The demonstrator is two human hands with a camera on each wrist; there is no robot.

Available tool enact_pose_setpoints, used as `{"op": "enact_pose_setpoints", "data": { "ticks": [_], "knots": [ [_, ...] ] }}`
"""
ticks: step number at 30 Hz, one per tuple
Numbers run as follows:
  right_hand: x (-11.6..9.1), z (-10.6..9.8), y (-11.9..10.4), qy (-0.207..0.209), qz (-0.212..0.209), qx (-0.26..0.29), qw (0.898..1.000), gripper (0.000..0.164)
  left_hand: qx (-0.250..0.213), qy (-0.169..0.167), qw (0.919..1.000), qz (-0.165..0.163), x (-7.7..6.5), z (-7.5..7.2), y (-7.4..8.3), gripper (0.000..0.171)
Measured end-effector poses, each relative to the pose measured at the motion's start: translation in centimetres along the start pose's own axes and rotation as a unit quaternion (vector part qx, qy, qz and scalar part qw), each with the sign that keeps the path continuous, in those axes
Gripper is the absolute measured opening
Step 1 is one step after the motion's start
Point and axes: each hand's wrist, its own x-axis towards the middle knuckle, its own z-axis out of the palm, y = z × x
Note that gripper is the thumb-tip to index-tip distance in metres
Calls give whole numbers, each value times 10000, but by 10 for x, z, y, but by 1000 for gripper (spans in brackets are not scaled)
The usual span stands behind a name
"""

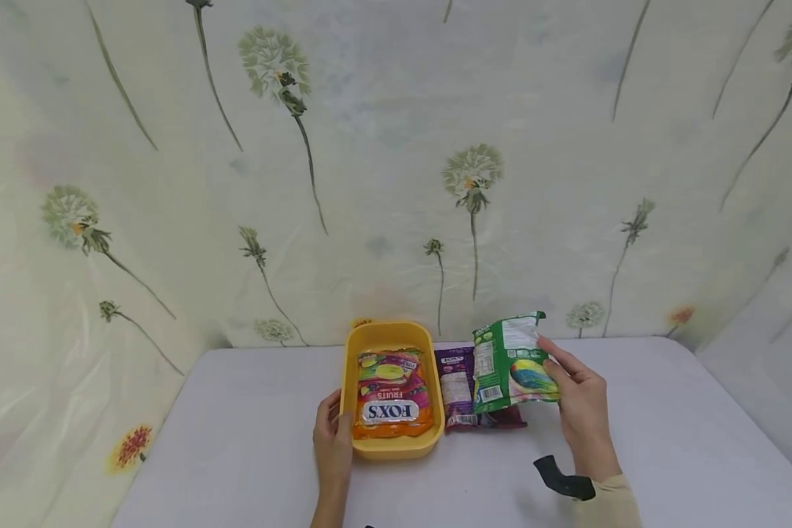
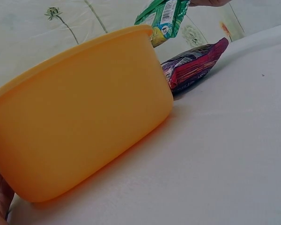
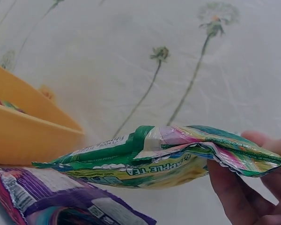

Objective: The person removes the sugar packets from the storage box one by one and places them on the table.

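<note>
My right hand [image 1: 582, 400] pinches the right edge of a green candy bag [image 1: 501, 367], raised over the table with its printed back toward me. Below and beside it, a purple candy bag [image 1: 457, 385] lies on the table, partly covered by the green one. My left hand [image 1: 333, 440] rests at the left side of a yellow plastic bin [image 1: 396, 450], thumb near the rim and fingers along the outer wall. Inside the bin lies an orange and pink Fox's fruit candy bag [image 1: 392, 392], its lettering upside down to me.
A white-covered table [image 1: 257, 440] carries everything. Behind it hangs a pale curtain [image 1: 383, 183] printed with dandelions, close to the table's back edge. A black strap [image 1: 563, 480] sits by my right sleeve.
</note>
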Motion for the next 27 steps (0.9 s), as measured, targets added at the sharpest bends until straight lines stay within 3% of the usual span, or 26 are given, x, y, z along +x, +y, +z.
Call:
{"op": "enact_pose_setpoints", "data": {
  "ticks": [13,27],
  "knots": [
    [8,-11,0,145,26,204,9997,37,-110,-49,9999,96,3,-1,0,38],
    [15,-31,-2,-72,-62,-135,9999,37,-49,-38,10000,32,0,-1,1,39]
  ]
}}
